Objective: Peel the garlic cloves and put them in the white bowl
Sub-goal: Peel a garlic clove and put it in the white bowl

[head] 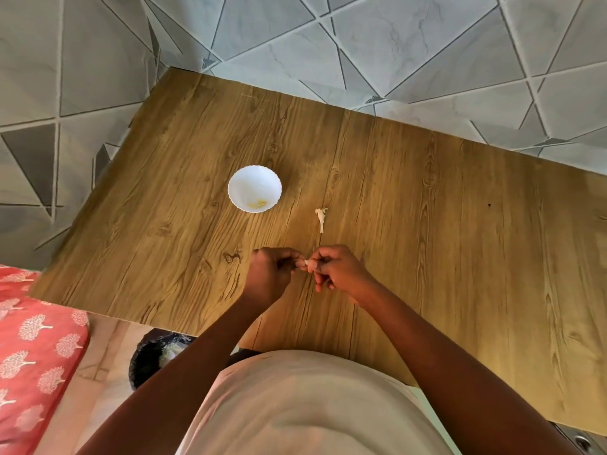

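Note:
A small garlic clove [308, 263] is pinched between the fingertips of both hands just above the wooden table [427, 224]. My left hand [269, 277] grips it from the left and my right hand [338, 272] from the right, fingers curled; most of the clove is hidden by them. The white bowl [255, 188] with a scalloped rim stands farther back and to the left, holding a few pale yellowish bits near its front wall. A bare garlic stem with papery skin [321, 218] lies on the table between the bowl and my hands.
A dark bin [157, 356] lined with a bag stands on the floor below the table's near edge at left. A red patterned cushion [36, 349] fills the lower left. A grey tiled wall runs behind the table.

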`<state>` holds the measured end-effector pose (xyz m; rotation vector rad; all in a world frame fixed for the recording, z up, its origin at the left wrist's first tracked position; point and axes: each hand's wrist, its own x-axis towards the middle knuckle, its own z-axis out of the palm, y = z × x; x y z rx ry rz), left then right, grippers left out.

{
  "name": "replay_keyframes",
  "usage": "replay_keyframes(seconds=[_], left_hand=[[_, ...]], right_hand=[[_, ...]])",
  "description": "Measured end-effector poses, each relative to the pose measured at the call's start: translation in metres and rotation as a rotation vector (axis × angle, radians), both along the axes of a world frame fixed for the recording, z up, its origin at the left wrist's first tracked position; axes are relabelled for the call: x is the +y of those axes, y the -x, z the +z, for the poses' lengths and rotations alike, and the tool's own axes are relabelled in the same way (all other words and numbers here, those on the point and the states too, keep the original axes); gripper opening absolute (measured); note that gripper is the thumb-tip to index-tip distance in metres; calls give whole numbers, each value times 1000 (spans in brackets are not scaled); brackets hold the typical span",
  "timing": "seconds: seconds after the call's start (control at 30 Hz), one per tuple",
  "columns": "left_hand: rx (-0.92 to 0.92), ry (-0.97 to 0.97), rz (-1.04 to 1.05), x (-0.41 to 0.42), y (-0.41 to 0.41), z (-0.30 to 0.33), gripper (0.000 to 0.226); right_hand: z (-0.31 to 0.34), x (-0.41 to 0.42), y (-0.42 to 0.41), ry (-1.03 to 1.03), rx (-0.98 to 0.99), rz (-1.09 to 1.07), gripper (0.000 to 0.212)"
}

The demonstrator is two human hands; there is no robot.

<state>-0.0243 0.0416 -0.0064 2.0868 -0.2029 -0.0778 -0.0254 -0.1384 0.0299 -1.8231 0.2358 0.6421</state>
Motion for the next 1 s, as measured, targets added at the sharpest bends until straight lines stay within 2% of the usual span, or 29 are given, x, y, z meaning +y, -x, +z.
replay_keyframes(seconds=[0.07, 0.1, 0.17, 0.23, 0.27, 0.37, 0.43, 0.47, 0.57, 0.67, 0.73, 0.83, 1.0], left_hand=[[-190, -105, -57, 4, 1, 2, 28], [-270, -176, -99, 6, 1, 3, 27], [-332, -307, -147, 6, 5, 2, 25], [-233, -310, -115, 2, 9, 4, 23], [-153, -274, -81, -1, 9, 7, 25], [143, -140, 21, -6, 5, 15, 31], [239, -85, 69, -8, 3, 17, 31], [251, -77, 85, -9, 3, 17, 32], [194, -102, 114, -13, 5, 16, 39], [81, -227, 97, -12, 9, 15, 25], [15, -259, 94, -8, 11, 12, 19], [87, -200, 147, -1, 8, 12, 16], [158, -159, 169, 5, 6, 8, 16]], right_hand=[[5, 0, 0, -77, 131, -36, 17], [6, 1, 1, -51, 111, -29, 14], [6, 1, 2, 209, -137, 109, 9], [6, -1, 2, 611, -469, 413, 9], [7, -1, 3, 744, -574, 525, 12], [4, -3, 7, 849, -791, 603, 8], [1, -2, 12, 845, -868, 563, 16], [-3, -2, 13, 841, -877, 504, 19], [-7, 0, 15, 647, -676, 224, 15], [-11, 2, 14, 465, -514, -10, 18], [-12, -2, 14, 393, -436, -93, 23], [-15, -8, 9, 388, -405, -46, 28], [-24, 4, -8, 482, -399, 128, 24]])
